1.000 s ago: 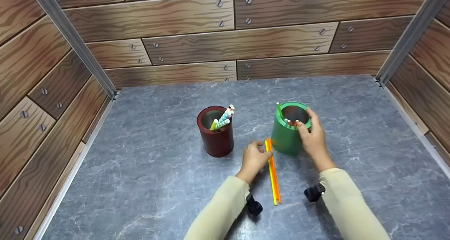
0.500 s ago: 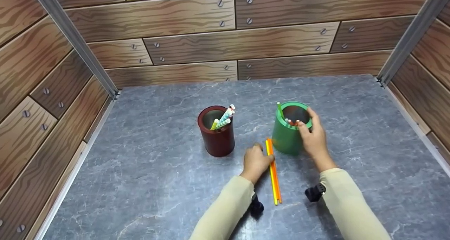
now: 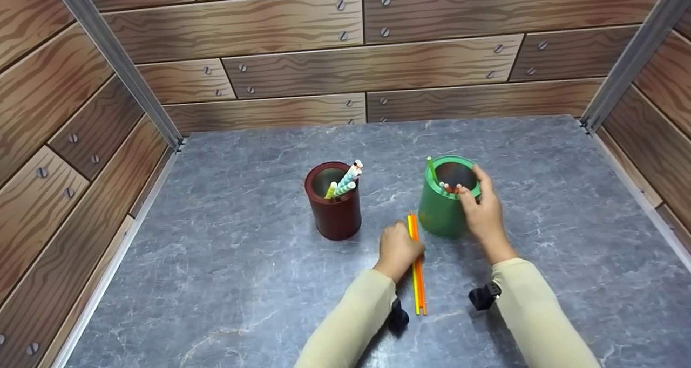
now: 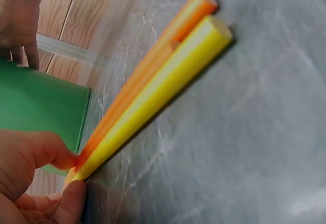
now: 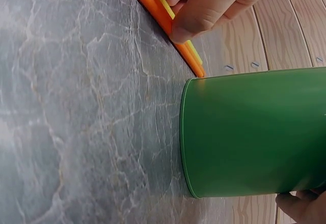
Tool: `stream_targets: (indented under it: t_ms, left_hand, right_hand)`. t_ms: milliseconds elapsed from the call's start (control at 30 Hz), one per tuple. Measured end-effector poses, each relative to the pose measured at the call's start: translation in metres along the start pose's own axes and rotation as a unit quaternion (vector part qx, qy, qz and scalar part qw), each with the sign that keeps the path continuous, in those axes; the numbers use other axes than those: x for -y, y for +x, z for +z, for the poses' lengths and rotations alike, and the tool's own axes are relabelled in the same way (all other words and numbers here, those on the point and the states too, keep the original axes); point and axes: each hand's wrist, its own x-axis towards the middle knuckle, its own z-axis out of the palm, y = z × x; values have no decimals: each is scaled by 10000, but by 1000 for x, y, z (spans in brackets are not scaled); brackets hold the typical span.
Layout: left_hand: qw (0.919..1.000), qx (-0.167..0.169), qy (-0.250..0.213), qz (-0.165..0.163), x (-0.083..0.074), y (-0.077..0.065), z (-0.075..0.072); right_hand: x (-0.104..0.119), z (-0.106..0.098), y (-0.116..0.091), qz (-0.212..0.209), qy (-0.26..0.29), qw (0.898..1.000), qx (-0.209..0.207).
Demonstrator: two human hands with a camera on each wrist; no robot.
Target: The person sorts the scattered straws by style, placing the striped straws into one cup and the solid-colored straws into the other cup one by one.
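Observation:
A yellow straw (image 4: pixel 168 86) and two orange straws (image 4: pixel 136 76) lie side by side on the grey marbled table. My left hand (image 3: pixel 398 252) pinches this bundle between thumb and fingers, near its far end. In the right wrist view the left thumb (image 5: pixel 186 28) presses against the orange side. Just beyond the straws stands a green cup (image 3: pixel 442 211), upright, with several straws leaning inside. My right hand (image 3: pixel 483 217) grips the cup's rim on its right side. The right hand's fingers behind the cup are partly hidden.
To the left stands a dark red cup (image 3: pixel 337 217) holding several striped straws (image 3: pixel 345 182) and a yellow one. Wood-patterned walls (image 3: pixel 302 76) close in the table (image 3: pixel 216 249) at the back and both sides.
My left hand has moved slightly right and nearer, closing its fingers on the straws. Their near ends have swung a little left. The right hand keeps its grip on the green cup.

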Motion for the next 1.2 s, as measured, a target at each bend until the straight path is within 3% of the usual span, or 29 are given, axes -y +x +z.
stream_targets:
  t_ms: [200, 433, 500, 700, 933, 1200]
  left_hand:
    - [9996, 231, 73, -135, -2, 1, 0]
    - [9994, -164, 199, 241, -2, 0, 4]
    - [9994, -254, 53, 216, 0, 0, 4]
    - [9950, -269, -923, -279, 8, -1, 2]
    - [9664, 7, -2413, -892, 12, 1, -1]
    - [9303, 200, -3409, -1340, 11, 2, -2]
  right_hand:
    - [0, 0, -1, 16, -45, 10000, 6]
    - [0, -1, -1, -95, 14, 9999, -84]
    - [0, -1, -1, -79, -2, 9999, -93]
    - [1, -1, -2, -19, -44, 10000, -63]
    - [2, 1, -1, -28, 10, 10000, -69]
    - [2, 0, -1, -47, 19, 10000, -31]
